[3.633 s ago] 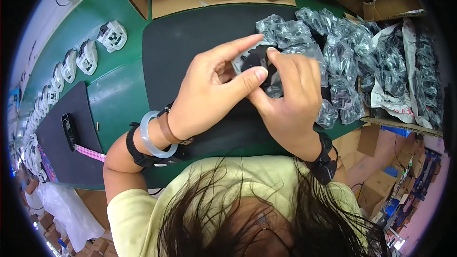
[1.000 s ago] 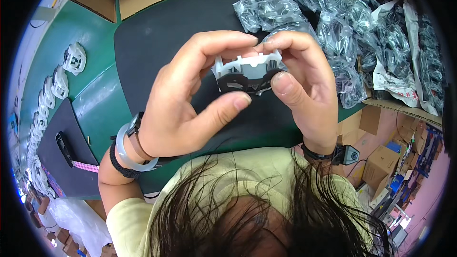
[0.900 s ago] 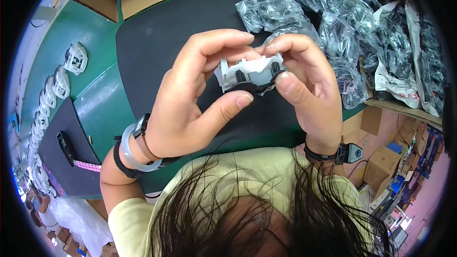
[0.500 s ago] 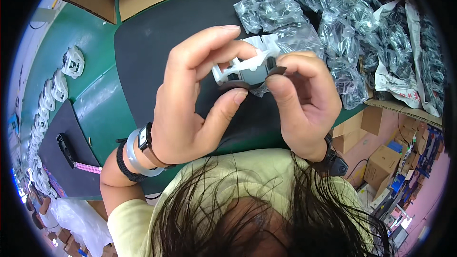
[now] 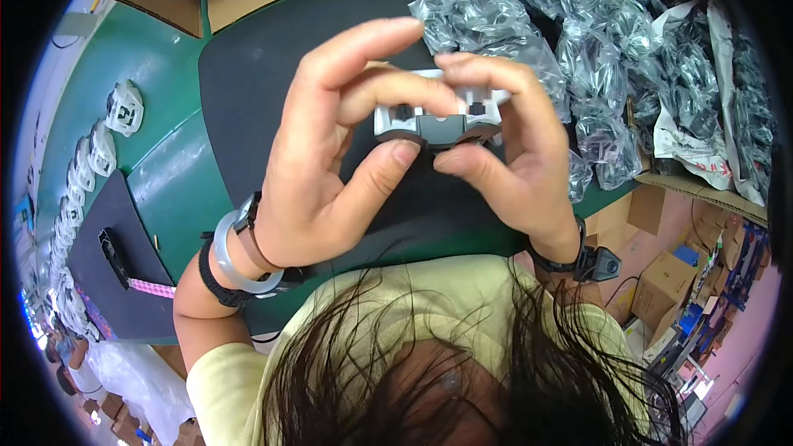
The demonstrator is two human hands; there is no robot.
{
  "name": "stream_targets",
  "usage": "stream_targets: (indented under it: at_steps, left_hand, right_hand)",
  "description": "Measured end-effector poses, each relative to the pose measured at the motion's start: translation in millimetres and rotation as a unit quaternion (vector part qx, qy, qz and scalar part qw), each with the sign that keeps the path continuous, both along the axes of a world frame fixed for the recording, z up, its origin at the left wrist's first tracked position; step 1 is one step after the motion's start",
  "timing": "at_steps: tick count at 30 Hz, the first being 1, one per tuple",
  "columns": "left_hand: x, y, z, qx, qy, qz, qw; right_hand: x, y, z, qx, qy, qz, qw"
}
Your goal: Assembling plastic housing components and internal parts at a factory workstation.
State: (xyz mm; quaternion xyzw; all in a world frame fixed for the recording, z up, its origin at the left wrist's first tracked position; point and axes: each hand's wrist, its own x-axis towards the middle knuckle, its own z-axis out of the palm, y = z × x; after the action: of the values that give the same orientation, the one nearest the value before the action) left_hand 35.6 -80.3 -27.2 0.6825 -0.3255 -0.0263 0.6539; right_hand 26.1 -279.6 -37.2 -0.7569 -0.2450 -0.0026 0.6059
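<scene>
I hold a small grey and white plastic part [image 5: 438, 122] up close to the camera with both hands. My left hand [image 5: 330, 157] pinches its left end between thumb and fingers. My right hand [image 5: 508, 157] grips its right end the same way. The part hangs above a black mat [image 5: 256, 74] on the green table [image 5: 157, 116]. My fingers hide much of the part's top and bottom.
A heap of clear plastic bags with dark parts [image 5: 611, 58] lies at the right, over a cardboard box [image 5: 694, 190]. A row of white plastic parts [image 5: 99, 140] runs along the table's left side. A second black mat [image 5: 107, 264] with a dark tool lies lower left.
The part has been turned level in my fingers; both hands have shifted slightly, still holding it above the mat.
</scene>
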Motion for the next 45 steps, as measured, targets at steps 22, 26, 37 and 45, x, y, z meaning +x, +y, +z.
stream_targets:
  at_steps: [22,26,37,45]
  left_hand:
    - [19.1,3.0,-10.8,0.003,-0.132,0.003,0.991]
    - [22.1,2.4,-6.5,-0.065,-0.069,-0.068,0.993]
    - [-4.4,-1.5,2.4,0.055,-0.040,0.127,0.990]
    - [91.0,212.2,-39.4,0.231,0.114,0.471,0.844]
  right_hand:
    - [15.8,-11.2,-2.4,0.049,-0.172,0.076,0.981]
    - [19.6,-7.4,0.2,0.061,-0.175,0.072,0.980]
    - [-11.2,-5.6,7.8,0.160,0.069,-0.051,0.983]
    - [-29.9,-46.6,11.0,-0.176,-0.007,-0.101,0.979]
